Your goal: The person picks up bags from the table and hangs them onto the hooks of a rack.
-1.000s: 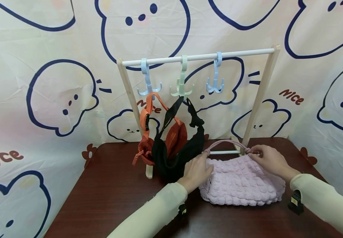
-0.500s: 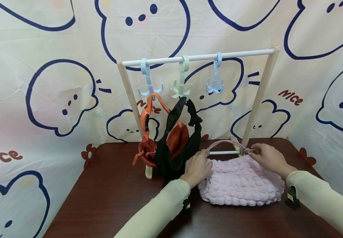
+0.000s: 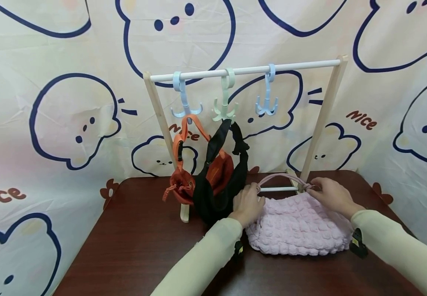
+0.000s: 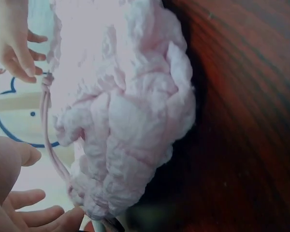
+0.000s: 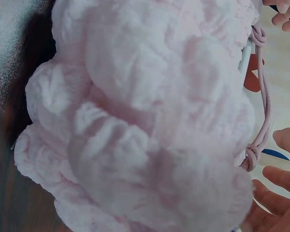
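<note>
A puffy pink quilted handbag (image 3: 298, 224) rests on the table, its thin pink handle (image 3: 281, 175) arched up and knotted at both ends. My left hand (image 3: 248, 204) is at the handle's left end; in the left wrist view its fingers (image 4: 38, 217) are spread and loosely bent, fingertips close by the bag's corner, thumb apart. At the right-hand knot (image 5: 251, 157) is my right hand (image 3: 333, 197). Its fingers (image 5: 275, 195) are relaxed beside the knot in the right wrist view, with the thumb away from them.
Behind stands a wooden rack with a white rail (image 3: 246, 71) bearing two blue hooks and a green hook (image 3: 224, 105). An orange bag (image 3: 183, 185) hangs from the left blue hook, a black bag (image 3: 213, 201) from the green one. A patterned cloth backs the brown table (image 3: 135, 246).
My left hand has shifted slightly right along the bag's left end. The black bag and the green hook have swung a little. The pink handbag stays almost in place.
</note>
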`<action>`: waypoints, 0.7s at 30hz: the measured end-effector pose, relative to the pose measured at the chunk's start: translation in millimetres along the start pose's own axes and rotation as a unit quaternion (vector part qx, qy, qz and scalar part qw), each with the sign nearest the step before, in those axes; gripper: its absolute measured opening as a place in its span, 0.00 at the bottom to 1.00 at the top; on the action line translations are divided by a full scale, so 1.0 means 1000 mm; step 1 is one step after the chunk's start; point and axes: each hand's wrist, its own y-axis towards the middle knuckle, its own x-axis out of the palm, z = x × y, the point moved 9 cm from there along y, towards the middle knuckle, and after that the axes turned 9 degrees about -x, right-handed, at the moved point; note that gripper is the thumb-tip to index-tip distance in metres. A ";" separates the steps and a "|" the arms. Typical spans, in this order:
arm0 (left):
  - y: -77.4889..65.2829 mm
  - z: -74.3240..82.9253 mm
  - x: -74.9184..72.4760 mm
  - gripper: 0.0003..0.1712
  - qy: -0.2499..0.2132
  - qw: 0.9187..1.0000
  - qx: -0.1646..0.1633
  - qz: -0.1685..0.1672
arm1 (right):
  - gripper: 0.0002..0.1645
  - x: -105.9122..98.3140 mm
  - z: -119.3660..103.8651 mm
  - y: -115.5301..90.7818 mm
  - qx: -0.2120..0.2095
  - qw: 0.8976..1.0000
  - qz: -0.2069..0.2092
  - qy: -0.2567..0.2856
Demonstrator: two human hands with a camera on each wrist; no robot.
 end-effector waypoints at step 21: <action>0.020 -0.001 0.020 0.12 0.058 0.997 -0.043 -0.017 | 0.24 0.008 0.001 0.012 0.013 0.999 -0.021 -0.025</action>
